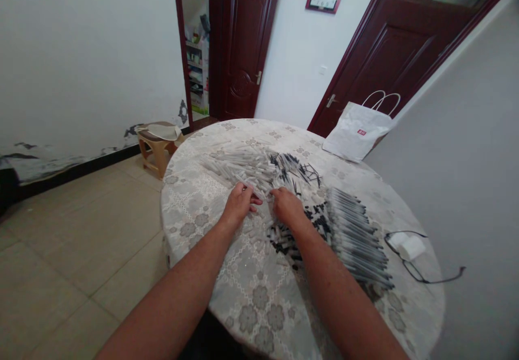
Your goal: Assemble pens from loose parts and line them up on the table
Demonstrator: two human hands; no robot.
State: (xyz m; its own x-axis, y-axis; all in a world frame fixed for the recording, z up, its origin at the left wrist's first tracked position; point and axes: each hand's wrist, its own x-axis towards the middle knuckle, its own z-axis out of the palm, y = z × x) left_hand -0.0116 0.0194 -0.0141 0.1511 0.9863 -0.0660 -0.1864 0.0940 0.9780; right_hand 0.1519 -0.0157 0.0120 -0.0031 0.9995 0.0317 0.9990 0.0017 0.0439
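My left hand (239, 204) is closed on a whitish pen barrel (256, 191), which slants toward my right hand. Just right of it, my right hand (287, 205) pinches with its fingertips; whatever is between them is too small to make out. Beyond both hands lies a loose heap of clear pen barrels (239, 161). Dark thin refills (290, 162) are scattered at the heap's right end. Black and whitish pen caps (320, 222) lie around and partly under my right forearm. Further right, assembled-looking pens (357, 235) rest side by side in a thick row.
A patterned cloth covers the round table (259, 295). Eyeglasses (421, 279) and a small white object (411, 246) lie near its right edge. A white paper bag (359, 133) stands at the far right. A stool (156, 146) is beyond the left edge.
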